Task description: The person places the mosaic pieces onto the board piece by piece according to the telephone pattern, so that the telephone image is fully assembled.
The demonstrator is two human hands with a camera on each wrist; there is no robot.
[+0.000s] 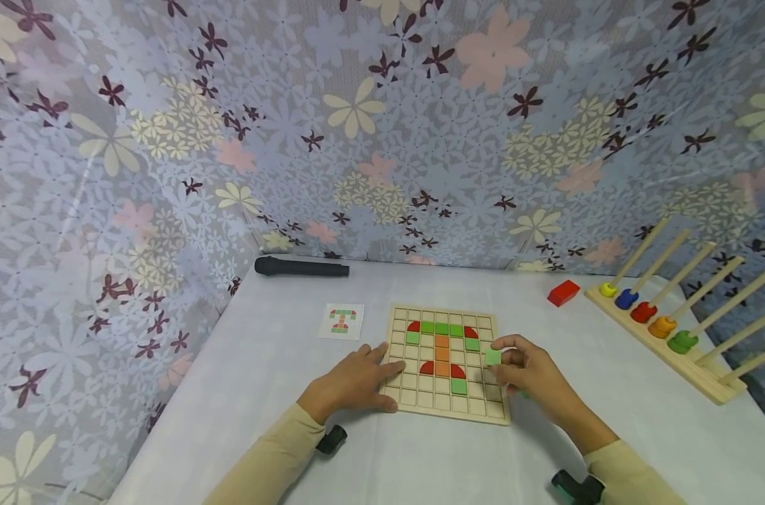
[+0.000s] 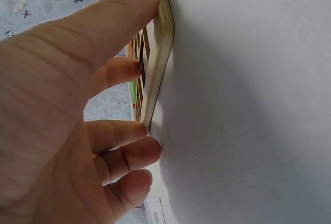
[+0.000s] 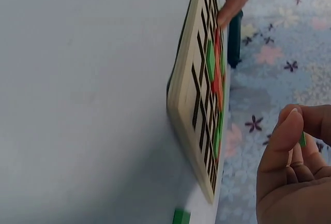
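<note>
A wooden grid board (image 1: pixel 420 400) lies on the white table, holding green and orange squares and red quarter-round pieces in a T-like figure. My left hand (image 1: pixel 357 379) rests on the board's left edge with fingers spread; in the left wrist view its thumb and fingers touch the rim. Over the board's right side, my right hand (image 1: pixel 533 372) pinches a light green square tile (image 1: pixel 493 357) between thumb and fingers, raised above the grid. Another green tile (image 3: pixel 181 216) lies on the table beside the board, mostly hidden under the right hand in the head view.
A pattern card (image 1: pixel 341 321) lies left of the board. Behind it is a black microphone (image 1: pixel 301 267). At the right stand a red block (image 1: pixel 563 292) and a wooden peg rack (image 1: pixel 666 344) with coloured rings. Flowered cloth (image 1: pixel 382 140) hangs behind the table.
</note>
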